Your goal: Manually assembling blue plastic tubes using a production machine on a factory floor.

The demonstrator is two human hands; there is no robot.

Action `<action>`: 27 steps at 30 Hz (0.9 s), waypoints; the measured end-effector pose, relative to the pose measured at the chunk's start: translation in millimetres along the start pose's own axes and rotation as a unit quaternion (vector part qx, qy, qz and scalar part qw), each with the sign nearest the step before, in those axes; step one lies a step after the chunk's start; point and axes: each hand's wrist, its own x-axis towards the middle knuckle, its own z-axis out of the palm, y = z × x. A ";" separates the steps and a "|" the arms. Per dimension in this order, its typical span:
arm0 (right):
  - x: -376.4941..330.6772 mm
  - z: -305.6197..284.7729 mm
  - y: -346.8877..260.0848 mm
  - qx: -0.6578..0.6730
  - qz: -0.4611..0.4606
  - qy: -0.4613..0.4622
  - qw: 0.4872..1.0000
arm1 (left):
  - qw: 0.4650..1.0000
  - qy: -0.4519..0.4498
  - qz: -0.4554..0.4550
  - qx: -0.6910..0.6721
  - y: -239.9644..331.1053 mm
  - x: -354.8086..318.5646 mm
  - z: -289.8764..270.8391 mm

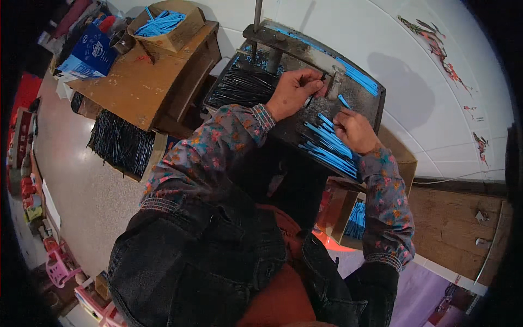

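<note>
White tiled wall (pixel 436 82), speckled floor (pixel 81 180), wooden side table (pixel 141 82).

One head-worn fisheye view looks steeply down and forward from above the person's chest, close over the dark desk (pixel 359 98) and both forearms. Straight edges bow toward the rim, and the floor (pixel 81 180) falls away at the left side.

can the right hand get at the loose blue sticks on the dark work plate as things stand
Probably yes. The right hand already rests at the upper end of the blue sticks lying on the dark work plate, with nothing covering them. The left hand is busy further left, at the metal post.
</note>
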 end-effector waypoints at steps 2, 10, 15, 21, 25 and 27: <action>0.6 -4.1 -2.5 0.002 0.001 -0.018 1.000 | 1.000 0.000 0.001 0.013 0.2 0.1 0.2; 1.6 0.7 7.3 -0.001 -0.020 0.011 1.000 | 1.000 0.004 -0.002 -0.025 -0.5 0.7 1.5; 1.5 -10.6 -8.0 -0.019 0.011 0.152 0.988 | 1.000 0.007 -0.006 -0.022 -4.1 1.8 1.9; 23.0 -25.7 -39.0 0.252 0.129 0.162 0.945 | 0.999 0.036 0.004 -0.040 0.6 -0.3 6.3; 30.2 -19.3 -36.0 0.407 0.152 0.192 0.880 | 1.000 0.026 0.008 0.003 0.4 4.9 5.8; 33.5 -18.4 -33.3 0.458 0.159 0.199 0.852 | 1.000 0.024 0.006 0.018 -2.1 4.7 3.6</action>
